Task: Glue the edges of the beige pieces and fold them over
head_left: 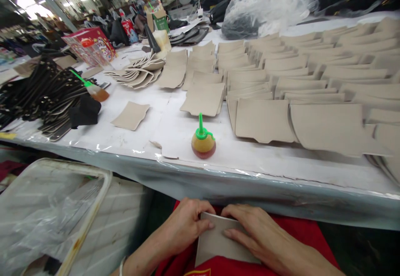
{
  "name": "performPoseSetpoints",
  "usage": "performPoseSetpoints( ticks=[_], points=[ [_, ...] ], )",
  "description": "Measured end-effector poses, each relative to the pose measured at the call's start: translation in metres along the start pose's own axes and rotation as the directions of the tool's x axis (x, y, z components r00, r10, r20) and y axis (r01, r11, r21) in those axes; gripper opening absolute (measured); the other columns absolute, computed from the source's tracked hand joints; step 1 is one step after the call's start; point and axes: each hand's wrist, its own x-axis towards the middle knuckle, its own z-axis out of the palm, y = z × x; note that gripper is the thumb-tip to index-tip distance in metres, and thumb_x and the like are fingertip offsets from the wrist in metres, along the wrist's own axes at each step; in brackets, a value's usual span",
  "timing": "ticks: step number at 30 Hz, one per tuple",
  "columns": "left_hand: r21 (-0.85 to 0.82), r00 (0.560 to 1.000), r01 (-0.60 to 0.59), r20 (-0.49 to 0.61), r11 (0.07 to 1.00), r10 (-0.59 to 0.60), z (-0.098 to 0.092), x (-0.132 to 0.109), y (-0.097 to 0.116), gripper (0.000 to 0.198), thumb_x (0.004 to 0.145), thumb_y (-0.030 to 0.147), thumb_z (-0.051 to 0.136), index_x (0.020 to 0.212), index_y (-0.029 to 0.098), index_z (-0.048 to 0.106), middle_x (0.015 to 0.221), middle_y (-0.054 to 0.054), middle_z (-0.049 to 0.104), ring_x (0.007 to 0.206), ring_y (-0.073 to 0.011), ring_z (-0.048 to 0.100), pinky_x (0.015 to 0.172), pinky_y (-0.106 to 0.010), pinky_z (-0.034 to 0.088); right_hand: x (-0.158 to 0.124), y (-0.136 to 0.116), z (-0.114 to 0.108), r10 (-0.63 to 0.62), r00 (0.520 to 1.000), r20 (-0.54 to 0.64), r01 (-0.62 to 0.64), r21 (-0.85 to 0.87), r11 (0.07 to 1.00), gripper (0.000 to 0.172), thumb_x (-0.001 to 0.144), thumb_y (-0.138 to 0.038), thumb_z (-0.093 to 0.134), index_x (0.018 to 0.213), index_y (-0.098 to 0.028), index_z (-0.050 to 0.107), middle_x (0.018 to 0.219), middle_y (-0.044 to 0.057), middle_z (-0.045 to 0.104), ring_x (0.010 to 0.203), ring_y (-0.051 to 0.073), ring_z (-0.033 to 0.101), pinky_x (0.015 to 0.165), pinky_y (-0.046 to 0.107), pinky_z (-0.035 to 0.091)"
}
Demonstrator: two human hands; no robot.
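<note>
My left hand (190,224) pinches the upper left edge of a beige leather-like piece (223,242) held low over my lap. My right hand (253,230) grips the same piece at its upper right, thumb on the near face and fingers behind the edge. The lower part of the piece meets red cloth. Beyond the table edge stands a round bottle (203,146) with a green nozzle and amber liquid. One loose beige piece (131,115) lies flat to its left.
Overlapping rows of beige pieces (264,120) cover the right of the white table (175,138). Black straps (40,93) and a second green-tipped bottle (97,93) lie at the left. A white plastic bin (108,180) stands below left. Clear plastic wrap (268,9) is at the back.
</note>
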Motion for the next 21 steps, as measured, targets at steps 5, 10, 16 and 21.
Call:
performPoseSetpoints(
  ticks=[5,10,16,21],
  points=[
    [-0.049,0.999,0.037,-0.016,0.998,-0.038,0.0,0.0,-0.002,0.013,0.08,0.021,0.057,0.082,0.018,0.07,0.061,0.006,0.056,0.06,-0.0107,0.05,0.055,-0.02,0.03,0.025,-0.014,0.008,-0.072,0.997,0.017,0.073,-0.105,0.992,0.019,0.099,-0.025,0.05,0.086,-0.021,0.062,0.083,0.001,0.067,0.077,0.021,0.064,0.065,0.028,0.036],
    [-0.003,0.998,-0.058,-0.027,0.998,0.058,0.001,0.0,-0.001,0.023,0.088,0.029,0.054,0.077,0.017,0.07,0.067,0.003,0.06,0.066,-0.0121,0.054,0.062,-0.021,0.033,0.029,-0.011,0.01,-0.078,0.996,0.037,0.083,-0.153,0.985,0.035,0.105,-0.034,0.039,0.079,-0.02,0.058,0.072,0.002,0.065,0.066,0.02,0.062,0.059,0.03,0.03],
    [-0.077,0.998,0.0,-0.067,0.997,-0.005,0.005,-0.003,-0.005,0.026,0.087,0.033,0.056,0.072,0.016,0.069,0.062,0.004,0.056,0.063,-0.0112,0.05,0.059,-0.021,0.032,-0.004,0.016,0.006,-0.021,0.999,0.044,0.026,-0.106,0.994,0.042,0.107,-0.041,0.028,0.086,-0.022,0.059,0.082,0.002,0.06,0.079,0.02,0.058,0.072,0.029,0.038],
    [0.088,1.0,0.019,-0.026,0.996,-0.017,0.006,0.004,-0.002,0.023,0.086,0.038,0.058,0.078,0.022,0.072,0.074,0.002,0.068,0.074,-0.015,0.06,0.066,-0.021,0.04,-0.02,0.021,-0.004,-0.02,0.998,0.052,0.019,0.019,1.0,0.043,0.106,-0.041,0.032,0.088,-0.018,0.064,0.081,0.005,0.061,0.078,0.021,0.059,0.074,0.032,0.045]
  ],
)
